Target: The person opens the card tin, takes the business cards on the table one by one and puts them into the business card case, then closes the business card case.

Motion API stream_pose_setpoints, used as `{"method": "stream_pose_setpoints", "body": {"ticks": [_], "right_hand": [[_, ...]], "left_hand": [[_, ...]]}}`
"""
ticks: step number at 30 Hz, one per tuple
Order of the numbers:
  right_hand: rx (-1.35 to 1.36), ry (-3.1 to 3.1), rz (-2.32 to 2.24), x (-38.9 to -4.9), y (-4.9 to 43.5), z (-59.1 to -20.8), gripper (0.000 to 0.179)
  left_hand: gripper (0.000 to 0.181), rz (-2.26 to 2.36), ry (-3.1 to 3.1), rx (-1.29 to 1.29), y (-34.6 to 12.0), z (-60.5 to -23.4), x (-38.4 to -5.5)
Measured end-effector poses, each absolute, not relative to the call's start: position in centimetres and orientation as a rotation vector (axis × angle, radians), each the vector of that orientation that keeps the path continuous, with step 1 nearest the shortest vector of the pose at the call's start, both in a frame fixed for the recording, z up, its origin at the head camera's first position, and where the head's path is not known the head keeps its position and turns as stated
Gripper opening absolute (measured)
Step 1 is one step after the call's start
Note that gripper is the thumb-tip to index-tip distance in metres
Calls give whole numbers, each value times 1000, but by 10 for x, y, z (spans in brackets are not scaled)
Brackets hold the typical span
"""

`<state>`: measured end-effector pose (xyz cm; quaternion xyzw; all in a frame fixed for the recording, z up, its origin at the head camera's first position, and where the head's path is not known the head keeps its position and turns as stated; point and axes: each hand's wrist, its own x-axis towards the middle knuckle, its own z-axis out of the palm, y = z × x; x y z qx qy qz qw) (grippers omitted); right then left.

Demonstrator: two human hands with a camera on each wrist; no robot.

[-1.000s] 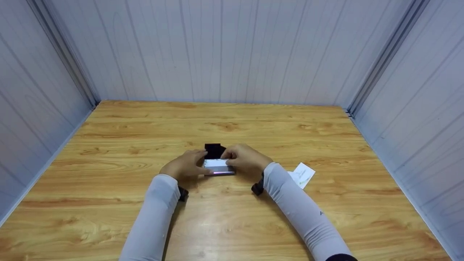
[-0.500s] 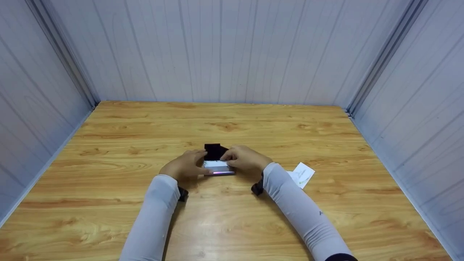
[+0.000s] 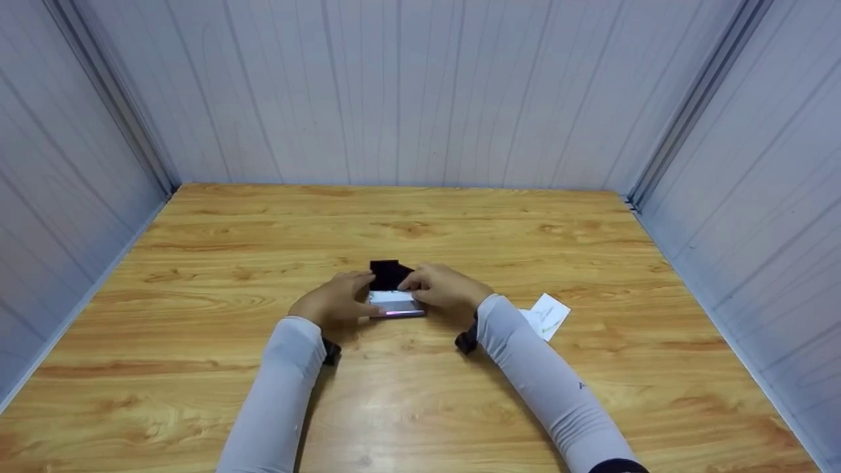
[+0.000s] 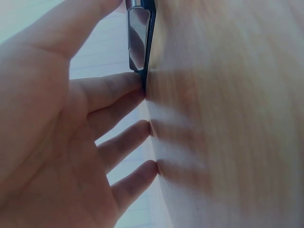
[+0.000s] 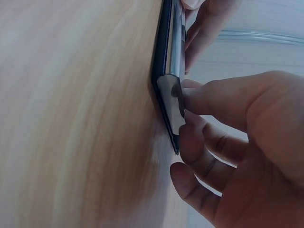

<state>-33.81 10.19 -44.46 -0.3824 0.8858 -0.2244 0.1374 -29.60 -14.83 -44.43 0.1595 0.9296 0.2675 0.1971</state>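
A slim card case with a shiny metal body and an unfolded black flap lies on the table between both hands. A white card shows along its far part. My left hand holds the case's left end, thumb on the near edge and index finger at the flap. In the left wrist view its other fingertips touch the table. My right hand pinches at the card's far right edge with thumb and index finger. The right wrist view shows these fingertips against the case's end, partly hiding the card.
White paper pieces lie beside the right forearm. The wooden table runs back to pale panelled walls on three sides. A dark wrist camera hangs under the right wrist.
The white card has shifted slightly toward the near side of the case, showing a little more of the black flap. Both hands have stayed almost in place.
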Motion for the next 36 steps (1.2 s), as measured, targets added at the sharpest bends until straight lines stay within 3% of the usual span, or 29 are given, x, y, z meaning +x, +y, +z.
{"method": "stream_pose_setpoints", "body": {"ticks": [8,14,36], "right_hand": [[-1175,2543,-703,-333,107,-441,35],[-1082,2532,-749,-327,121,-432,36],[-930,2554,-739,-319,220,-413,36]], "left_hand": [[92,744,2593,479,-148,-442,-298],[92,742,2587,470,-149,-442,-298],[91,777,2601,488,-149,-444,-295]]}}
